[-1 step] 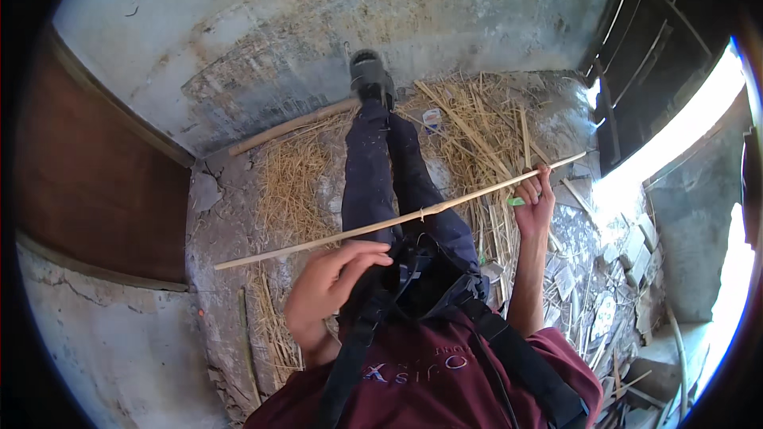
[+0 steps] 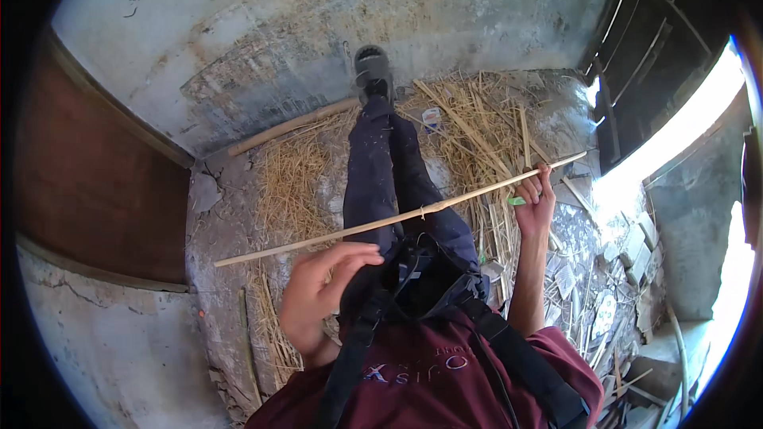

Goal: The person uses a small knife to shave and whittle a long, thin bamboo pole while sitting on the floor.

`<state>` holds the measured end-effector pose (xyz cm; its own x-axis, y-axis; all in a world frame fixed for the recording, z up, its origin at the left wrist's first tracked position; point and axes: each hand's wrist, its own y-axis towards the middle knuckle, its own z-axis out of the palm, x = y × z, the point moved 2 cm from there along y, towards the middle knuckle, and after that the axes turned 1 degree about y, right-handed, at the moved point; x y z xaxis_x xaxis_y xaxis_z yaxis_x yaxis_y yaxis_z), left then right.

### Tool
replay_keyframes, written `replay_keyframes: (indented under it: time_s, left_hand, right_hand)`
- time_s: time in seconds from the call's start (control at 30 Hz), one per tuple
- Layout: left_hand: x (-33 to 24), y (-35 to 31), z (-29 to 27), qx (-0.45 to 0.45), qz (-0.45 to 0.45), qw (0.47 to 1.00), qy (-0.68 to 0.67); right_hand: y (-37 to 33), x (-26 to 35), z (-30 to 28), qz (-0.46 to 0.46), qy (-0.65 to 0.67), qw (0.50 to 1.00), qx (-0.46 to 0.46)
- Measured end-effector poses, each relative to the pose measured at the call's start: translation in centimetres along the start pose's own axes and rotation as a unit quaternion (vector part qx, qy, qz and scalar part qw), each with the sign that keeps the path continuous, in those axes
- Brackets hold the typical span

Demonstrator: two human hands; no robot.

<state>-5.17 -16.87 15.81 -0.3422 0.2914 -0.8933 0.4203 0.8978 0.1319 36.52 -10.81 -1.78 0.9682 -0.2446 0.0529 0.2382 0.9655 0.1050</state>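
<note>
A long, thin pale strip of bamboo or wood (image 2: 477,193) slants across my lap, rising toward the right, with a small node near its middle. Close to its right end, the fingers of my right hand (image 2: 539,205) are closed around it. The same hand also has a small green object (image 2: 517,201), perhaps a handle, its far part hidden by the palm. Just below the strip's left half is my left hand (image 2: 318,290), fingers stretched and thumb apart, holding nothing. Whether its fingertips touch the strip I cannot tell.
Straw-like shavings (image 2: 294,191) cover the floor on both sides of my outstretched legs (image 2: 369,167). A bamboo pole (image 2: 294,127) lies along the stained wall (image 2: 381,8). Longer split strips (image 2: 469,131) rest at the right, near broken rubble (image 2: 636,250). A brown panel (image 2: 103,167) stands left.
My left hand has shifted slightly left. My foot has moved a little to the right. The strip and my right hand look almost unchanged.
</note>
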Motion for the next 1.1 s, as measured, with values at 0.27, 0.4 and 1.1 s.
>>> replay_keyframes:
  time_s: [0.27,0.4,1.1]
  left_hand:
    - [-0.5,2.2,-2.9,-0.132,0.088,0.930,0.331]
    - [5.2,2.8,-3.3,-0.011,-0.037,0.951,0.307]
    - [10.0,5.4,4.3,0.078,-0.022,0.994,0.073]
  right_hand:
    - [1.1,0.8,0.9,-0.009,-0.008,1.000,0.020]
    - [1.8,0.6,3.4,-0.028,-0.018,0.999,0.031]
    - [-2.0,-7.5,6.1,-0.053,-0.818,0.572,0.034]
